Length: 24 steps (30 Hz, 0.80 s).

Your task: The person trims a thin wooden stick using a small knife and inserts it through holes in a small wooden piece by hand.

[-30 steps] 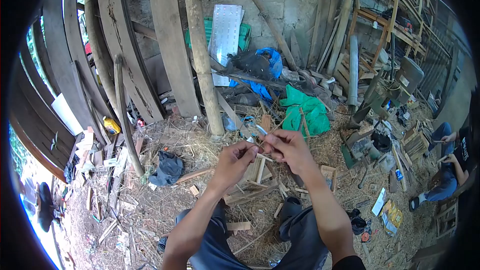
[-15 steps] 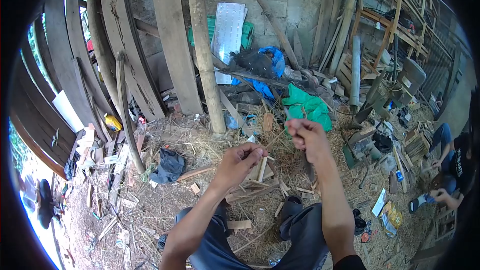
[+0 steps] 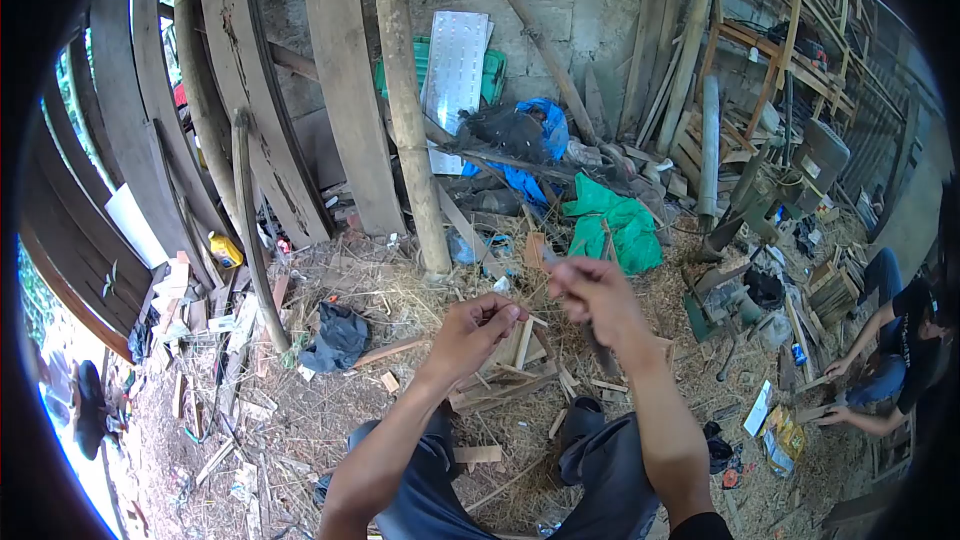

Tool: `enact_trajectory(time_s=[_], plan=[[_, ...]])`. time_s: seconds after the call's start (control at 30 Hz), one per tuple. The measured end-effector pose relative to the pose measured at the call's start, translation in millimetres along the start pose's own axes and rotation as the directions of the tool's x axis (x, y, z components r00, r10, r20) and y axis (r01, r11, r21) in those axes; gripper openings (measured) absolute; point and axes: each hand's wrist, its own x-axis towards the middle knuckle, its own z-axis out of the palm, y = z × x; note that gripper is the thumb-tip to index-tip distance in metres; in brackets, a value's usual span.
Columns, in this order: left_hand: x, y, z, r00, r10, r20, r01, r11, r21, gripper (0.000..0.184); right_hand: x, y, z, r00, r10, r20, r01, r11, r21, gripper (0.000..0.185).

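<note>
My left hand (image 3: 477, 332) is closed in a pinch, thumb against the bent forefinger. A thin pale stick seems to be between its fingertips, mostly hidden by them. My right hand (image 3: 600, 302), blurred by motion, is wrapped round a knife (image 3: 603, 355); its dark lower end sticks out below the fist and a narrow grey end shows above. The two hands are apart, held over my knees. Below them, between my feet, lies a small pile of wood pieces (image 3: 505, 395) on straw-covered ground.
A green plastic sheet (image 3: 612, 225) and a wooden post (image 3: 410, 130) stand ahead. A black plastic bag (image 3: 338, 337) lies to the left, near a yellow bottle (image 3: 225, 249). At the right sits another person (image 3: 905, 340), hands on wood, near a yellow packet (image 3: 782, 438).
My right hand with the knife has moved left and slightly down, closer to my left hand, which has barely moved. The other person's arms have reached further left.
</note>
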Motion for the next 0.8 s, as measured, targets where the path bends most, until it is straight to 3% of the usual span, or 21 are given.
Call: enact_trajectory(time_s=[0.07, 0.17, 0.37, 0.43, 0.63, 0.8], plan=[[0.1, 3.0, 0.8, 1.0, -0.022, -0.002, 0.022, 0.999, -0.033, 0.019, -0.8, 9.0, 6.6, 0.994, 0.064, 0.09, -0.064, 0.998, -0.001, 0.018], [-2.5, 3.5, 2.2, 0.999, -0.052, 0.006, 0.053, 0.995, -0.084, 0.018, 4.3, -0.8, -8.9, 1.0, -0.018, 0.001, 0.018, 0.998, -0.056, 0.02], [0.1, 1.3, -0.6, 0.998, -0.065, 0.008, 0.065, 0.995, -0.074, 0.019, 1.1, 4.4, -4.6, 0.999, 0.036, -0.009, -0.036, 0.999, -0.03, 0.021], [0.5, 0.2, -1.7, 0.995, -0.095, 0.007, 0.095, 0.993, -0.067, 0.019, -2.4, 12.9, 8.0, 0.987, 0.089, 0.135, -0.085, 0.996, -0.035, 0.019], [1.0, -0.6, -1.1, 0.998, -0.066, -0.004, 0.066, 0.993, -0.1, 0.017, 5.6, 9.3, 1.3, 0.992, 0.108, 0.062, -0.106, 0.994, -0.034, 0.019], [-2.5, 5.8, -0.1, 0.99, -0.121, 0.065, 0.131, 0.976, -0.175, 0.017, 4.8, -2.0, -13.4, 0.997, 0.075, 0.026, -0.076, 0.996, 0.038, 0.018]])
